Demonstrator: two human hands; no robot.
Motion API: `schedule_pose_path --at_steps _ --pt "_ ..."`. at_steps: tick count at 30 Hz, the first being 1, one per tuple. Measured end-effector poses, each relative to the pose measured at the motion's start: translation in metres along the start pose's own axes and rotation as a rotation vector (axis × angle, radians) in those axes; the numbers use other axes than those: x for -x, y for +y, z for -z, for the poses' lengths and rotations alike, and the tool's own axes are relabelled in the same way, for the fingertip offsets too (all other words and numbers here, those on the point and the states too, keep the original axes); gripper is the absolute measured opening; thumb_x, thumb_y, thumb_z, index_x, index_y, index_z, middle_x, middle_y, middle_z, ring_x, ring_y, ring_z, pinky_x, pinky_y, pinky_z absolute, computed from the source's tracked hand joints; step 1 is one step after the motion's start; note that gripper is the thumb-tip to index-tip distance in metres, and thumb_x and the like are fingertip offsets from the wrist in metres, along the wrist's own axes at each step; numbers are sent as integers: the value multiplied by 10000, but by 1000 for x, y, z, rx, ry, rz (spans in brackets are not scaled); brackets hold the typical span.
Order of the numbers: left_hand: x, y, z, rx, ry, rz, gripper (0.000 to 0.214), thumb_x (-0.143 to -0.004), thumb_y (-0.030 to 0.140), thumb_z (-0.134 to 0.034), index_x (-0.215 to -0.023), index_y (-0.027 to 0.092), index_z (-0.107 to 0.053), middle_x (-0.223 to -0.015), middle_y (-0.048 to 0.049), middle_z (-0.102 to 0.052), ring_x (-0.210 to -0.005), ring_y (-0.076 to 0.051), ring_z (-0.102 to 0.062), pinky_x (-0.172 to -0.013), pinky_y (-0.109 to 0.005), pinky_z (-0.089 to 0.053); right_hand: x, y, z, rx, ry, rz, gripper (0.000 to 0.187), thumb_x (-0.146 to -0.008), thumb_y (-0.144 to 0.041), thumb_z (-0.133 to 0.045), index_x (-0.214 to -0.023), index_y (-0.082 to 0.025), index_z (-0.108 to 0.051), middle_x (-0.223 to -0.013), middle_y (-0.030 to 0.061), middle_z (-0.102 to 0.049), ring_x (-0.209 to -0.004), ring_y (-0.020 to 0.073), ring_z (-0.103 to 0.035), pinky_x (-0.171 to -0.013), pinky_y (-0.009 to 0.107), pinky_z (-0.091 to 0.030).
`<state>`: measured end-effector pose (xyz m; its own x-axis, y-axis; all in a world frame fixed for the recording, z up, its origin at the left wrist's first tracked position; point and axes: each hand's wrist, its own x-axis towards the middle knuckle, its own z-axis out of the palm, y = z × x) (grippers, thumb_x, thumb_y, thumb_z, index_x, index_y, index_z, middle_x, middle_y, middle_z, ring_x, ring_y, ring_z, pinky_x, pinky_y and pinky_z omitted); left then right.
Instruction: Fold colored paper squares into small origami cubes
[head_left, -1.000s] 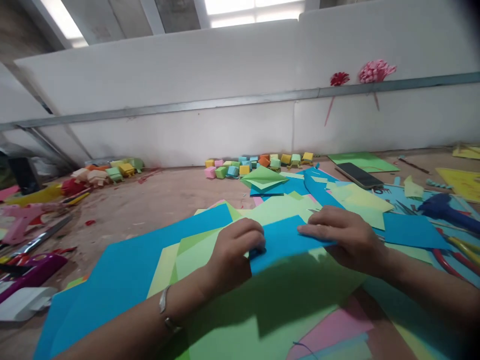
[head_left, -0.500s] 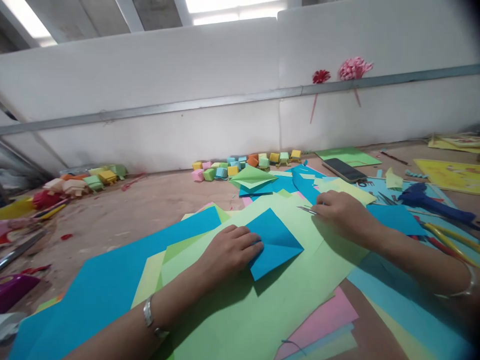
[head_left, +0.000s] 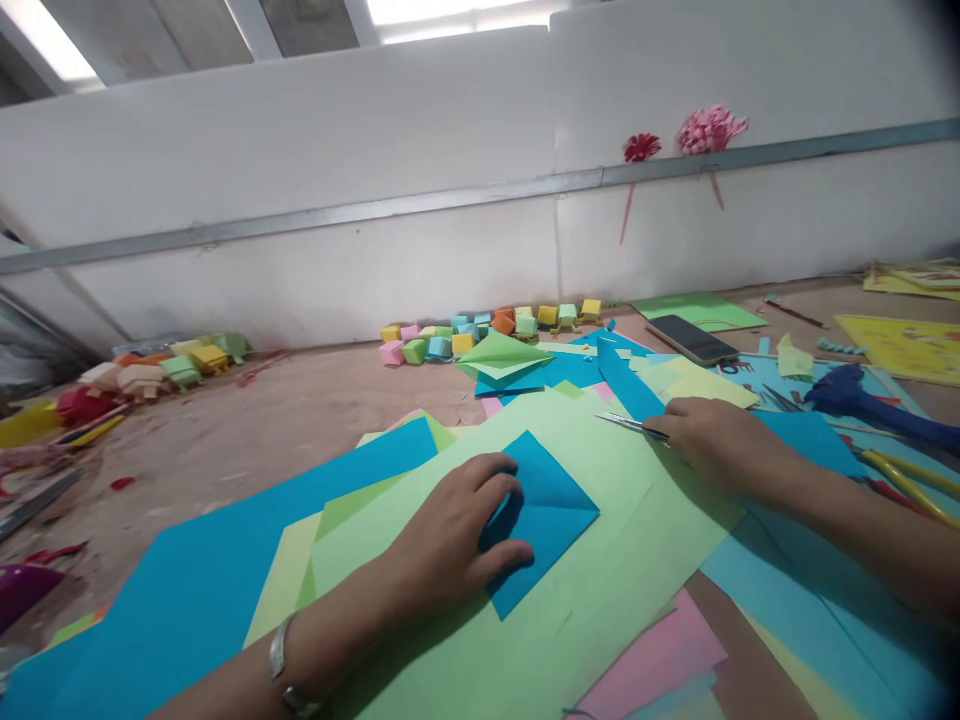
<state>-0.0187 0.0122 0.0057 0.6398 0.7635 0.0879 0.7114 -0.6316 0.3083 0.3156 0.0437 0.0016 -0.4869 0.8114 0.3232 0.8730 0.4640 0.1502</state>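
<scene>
Resting on a creased square of blue paper (head_left: 551,510), my left hand (head_left: 457,525) has its fingers curved and its thumb apart from them. The blue paper lies tilted like a diamond on a large pale green sheet (head_left: 600,590). To the right, my right hand (head_left: 709,440) is closed round the handle end of what looks like slim metal scissors (head_left: 626,424). Their pointed end faces left, just above the green sheet; the fingers hide the handles. Under the green sheet lies a large blue sheet (head_left: 202,570).
Small coloured paper boxes (head_left: 457,345) stand by the wall, with more paper figures (head_left: 180,368) at left. A phone (head_left: 690,338), a dark blue glue gun (head_left: 862,400) and yellow-handled pliers (head_left: 907,480) lie at right. Pink paper (head_left: 660,660) shows at the front.
The left hand's fingers and thumb have spread apart over the blue paper, which has shifted slightly toward me. My right hand has drawn a little right, and more of the scissors shows.
</scene>
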Motion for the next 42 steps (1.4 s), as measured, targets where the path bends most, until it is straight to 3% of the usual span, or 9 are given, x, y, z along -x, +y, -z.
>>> schedule_pose_path --at_steps 2,5,17,20,22,26,30,36,42 --pt "2 2 -2 -37 -46 29 585 -903 466 -577 -1419 218 -458 -1562 -156 -320 -1419 -385 -300 -1111 -605 -322 0 -5 5 21 -1 24 348 -784 3 -496 -971 -150 -746 -684 85 -602 -588 179 -528 -504 286 -253" --pt "4 0 -4 -64 -106 69 704 -933 518 -507 -1534 253 -256 -1617 -140 -160 -1474 -390 -124 -1143 -660 -168 2 -17 10 24 30 65 353 -862 -15 -437 -1029 -119 -731 -738 107 -607 -657 200 -533 -537 290 -294" --pt "3 -1 -5 -75 -117 102 738 -926 559 -497 -1546 305 -188 -1637 -89 -48 -1478 -398 -80 -1140 -670 -145 6 -36 13 -177 192 168 342 -924 -42 -384 -1034 -102 -703 -786 103 -593 -705 189 -539 -550 261 -411" --pt "3 -1 -6 -33 -48 89 736 -903 526 -560 -1530 290 -255 -1625 -120 -146 -1460 -399 -181 -1126 -639 -254 6 -39 14 -207 227 169 308 -926 -60 -413 -1004 -111 -707 -777 99 -590 -692 187 -536 -550 271 -422" --pt "2 -3 -7 36 70 93 654 -872 467 -626 -1453 266 -403 -1544 -151 -340 -1379 -378 -363 -1046 -568 -414 6 -40 13 -237 252 174 300 -927 -67 -419 -1001 -112 -706 -785 104 -596 -710 190 -545 -569 281 -444" --pt "-4 -7 -6 198 380 167 239 -822 304 -654 -1042 221 -607 -996 -75 -676 -900 -250 -642 -770 -408 -544 7 -41 12 -282 274 179 324 -937 -79 -399 -1033 -115 -707 -794 113 -613 -719 190 -556 -574 293 -468" --pt "-8 -7 -3 381 481 303 293 -734 253 -660 -1005 216 -557 -700 31 -647 -667 -186 -639 -639 -319 -521 7 -40 12 -287 279 171 327 -948 -82 -397 -1052 -103 -706 -798 114 -618 -727 193 -563 -586 303 -480" --pt "-9 -9 0 402 547 312 176 -693 314 -705 -812 206 -634 -722 3 -694 -686 -193 -650 -635 -308 -531 5 -38 19 -299 287 177 316 -941 -87 -413 -1067 -97 -703 -808 121 -619 -753 212 -584 -590 311 -492" --pt "-7 -15 -3 318 560 227 120 -718 170 -568 -706 206 -682 -719 -6 -730 -678 -190 -673 -640 -299 -525 6 -38 24 -338 293 208 309 -945 -77 -415 -1055 -114 -701 -801 107 -613 -748 194 -575 -605 294 -480"
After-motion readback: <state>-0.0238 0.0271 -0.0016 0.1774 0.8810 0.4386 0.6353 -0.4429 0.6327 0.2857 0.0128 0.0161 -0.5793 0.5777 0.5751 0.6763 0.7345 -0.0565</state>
